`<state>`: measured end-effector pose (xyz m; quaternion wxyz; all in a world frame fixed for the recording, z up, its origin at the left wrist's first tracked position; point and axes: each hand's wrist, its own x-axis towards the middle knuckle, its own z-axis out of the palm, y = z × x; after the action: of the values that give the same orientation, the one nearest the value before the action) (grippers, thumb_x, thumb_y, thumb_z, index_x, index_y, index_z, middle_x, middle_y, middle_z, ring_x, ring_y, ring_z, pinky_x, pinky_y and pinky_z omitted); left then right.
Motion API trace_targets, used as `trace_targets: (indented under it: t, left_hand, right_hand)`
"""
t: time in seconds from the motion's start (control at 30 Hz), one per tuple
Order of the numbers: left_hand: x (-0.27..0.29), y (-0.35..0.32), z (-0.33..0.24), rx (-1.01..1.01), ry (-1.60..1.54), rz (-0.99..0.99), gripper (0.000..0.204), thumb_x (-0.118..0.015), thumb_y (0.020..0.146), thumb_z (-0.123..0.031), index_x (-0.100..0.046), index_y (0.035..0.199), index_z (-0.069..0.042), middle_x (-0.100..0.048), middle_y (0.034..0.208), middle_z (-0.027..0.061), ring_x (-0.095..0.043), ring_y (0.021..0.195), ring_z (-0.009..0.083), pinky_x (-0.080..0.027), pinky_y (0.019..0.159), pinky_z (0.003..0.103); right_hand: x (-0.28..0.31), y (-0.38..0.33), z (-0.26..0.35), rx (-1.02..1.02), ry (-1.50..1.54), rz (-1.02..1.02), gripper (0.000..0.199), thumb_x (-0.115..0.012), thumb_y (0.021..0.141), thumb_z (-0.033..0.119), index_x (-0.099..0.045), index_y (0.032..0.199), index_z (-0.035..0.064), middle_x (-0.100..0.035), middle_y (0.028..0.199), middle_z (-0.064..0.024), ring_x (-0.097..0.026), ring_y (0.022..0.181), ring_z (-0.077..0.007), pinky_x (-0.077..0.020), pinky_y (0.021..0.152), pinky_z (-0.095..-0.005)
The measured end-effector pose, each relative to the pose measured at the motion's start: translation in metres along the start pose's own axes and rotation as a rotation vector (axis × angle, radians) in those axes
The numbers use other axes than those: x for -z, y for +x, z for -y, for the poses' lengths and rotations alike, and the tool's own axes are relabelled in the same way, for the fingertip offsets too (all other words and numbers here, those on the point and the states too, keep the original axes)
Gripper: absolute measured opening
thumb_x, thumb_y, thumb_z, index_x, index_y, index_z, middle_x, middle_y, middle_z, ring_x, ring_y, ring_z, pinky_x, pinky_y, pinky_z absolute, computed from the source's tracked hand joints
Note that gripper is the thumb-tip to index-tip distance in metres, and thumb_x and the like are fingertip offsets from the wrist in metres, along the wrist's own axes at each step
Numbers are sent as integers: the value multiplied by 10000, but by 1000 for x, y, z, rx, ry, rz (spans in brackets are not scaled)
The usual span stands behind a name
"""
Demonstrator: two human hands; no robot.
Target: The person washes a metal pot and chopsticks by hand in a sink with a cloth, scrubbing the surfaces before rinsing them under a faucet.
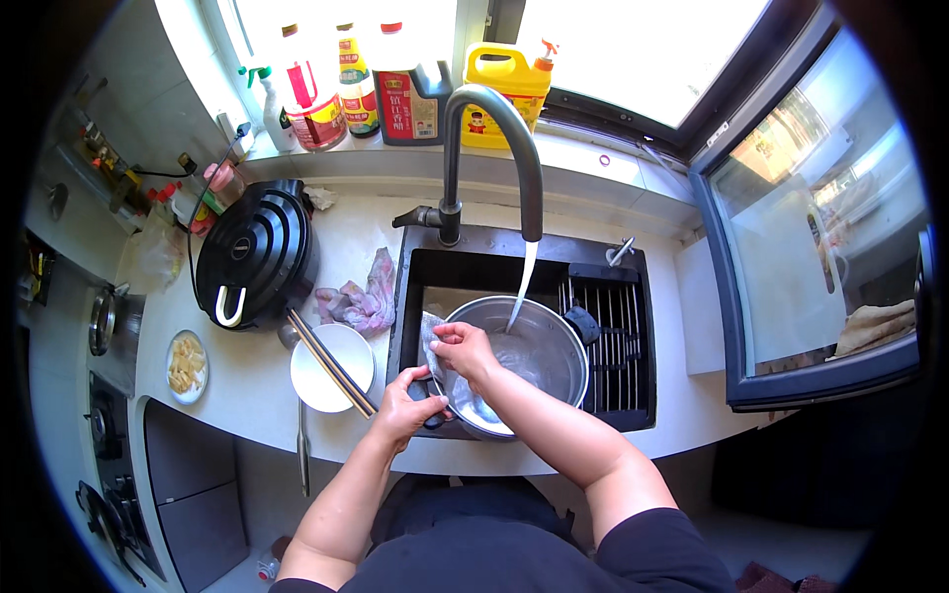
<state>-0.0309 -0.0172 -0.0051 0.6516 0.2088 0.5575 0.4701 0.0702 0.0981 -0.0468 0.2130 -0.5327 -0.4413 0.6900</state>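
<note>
A wide metal pot (565,368) with two black handles sits at the sink (403,296), tilted a little. Water from the dark faucet (534,203) runs into it, and some water lies inside. At the pot's near left, my left hand (403,407) is closed on the pot by its black handle (435,419). My right hand (465,354) reaches across the pot and pinches a thin grey cloth (431,341) against the left part of the rim. The right fingertips are partly hidden by the cloth.
Left of the sink lie a white plate (321,381) with chopsticks (331,364) across it, a crumpled pinkish cloth (364,301) and a black lidded appliance (247,252). A slatted rack (623,346) fills the sink's right side. Bottles (407,104) line the sill; an open window (736,296) juts in.
</note>
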Motion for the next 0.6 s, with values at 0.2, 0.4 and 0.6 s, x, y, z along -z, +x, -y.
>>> trace_targets:
  t: [0.2, 0.4, 0.6]
  left_hand:
    - [-3, -5, -3, -15, -3, 34, 553, -650, 718, 52, -395, 1208, 36, -604, 787, 112, -618, 656, 177, -524, 626, 296]
    - [2, -1, 1, -18, 10, 42, 558, -666, 710, 39, -401, 1200, 42, -603, 749, 93, -616, 648, 165, -516, 630, 279]
    - [4, 2, 1, 2, 44, 40, 571, -687, 661, 54, -419, 1164, 23, -603, 829, 117, -630, 694, 200, -531, 660, 304]
  right_hand:
    - [10, 56, -11, 98, 16, -818, 379, -722, 689, 60, -491, 986, 12, -552, 886, -86, -554, 783, -178, -467, 690, -305]
    - [4, 43, -21, 200, -73, -696, 398, -721, 691, 104, -500, 1012, 21, -548, 871, -70, -546, 797, -176, -464, 698, -300]
    - [8, -24, 3, -101, -99, 68, 450, -727, 709, 178, -517, 1076, 24, -574, 919, -75, -552, 810, -151, -467, 646, -281]
